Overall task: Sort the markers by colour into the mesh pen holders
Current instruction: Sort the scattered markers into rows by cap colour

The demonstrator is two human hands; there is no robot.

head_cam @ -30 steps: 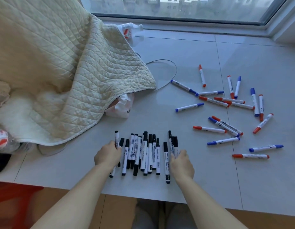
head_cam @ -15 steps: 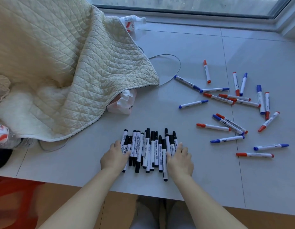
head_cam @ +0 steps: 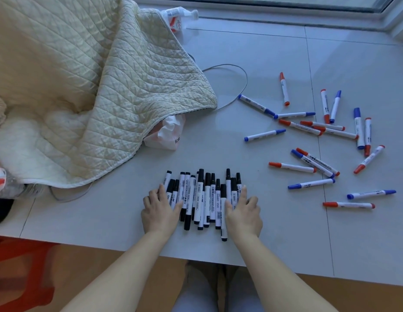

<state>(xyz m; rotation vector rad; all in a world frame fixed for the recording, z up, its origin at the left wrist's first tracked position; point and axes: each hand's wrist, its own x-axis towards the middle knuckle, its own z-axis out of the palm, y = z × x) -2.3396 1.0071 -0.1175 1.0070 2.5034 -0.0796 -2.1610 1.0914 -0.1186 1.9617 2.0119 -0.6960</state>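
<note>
Several black-capped markers (head_cam: 202,197) lie side by side in a tight row near the front edge of the pale ledge (head_cam: 106,217). My left hand (head_cam: 160,210) presses against the row's left side with straight fingers. My right hand (head_cam: 244,212) presses against its right side the same way. Blue-capped markers, such as one (head_cam: 264,135), and red-capped markers, such as one (head_cam: 291,167), lie scattered over the right part of the ledge. No mesh pen holder is in view.
A quilted cream blanket (head_cam: 83,86) covers the left of the ledge, with a crumpled plastic bag (head_cam: 166,134) under its corner. A grey cable (head_cam: 239,86) loops behind it and a plastic bottle (head_cam: 178,16) lies at the back. A red stool (head_cam: 22,271) stands below left.
Both hands have pushed inward, squeezing the spread black markers into a tighter bunch. The red and blue markers have not moved.
</note>
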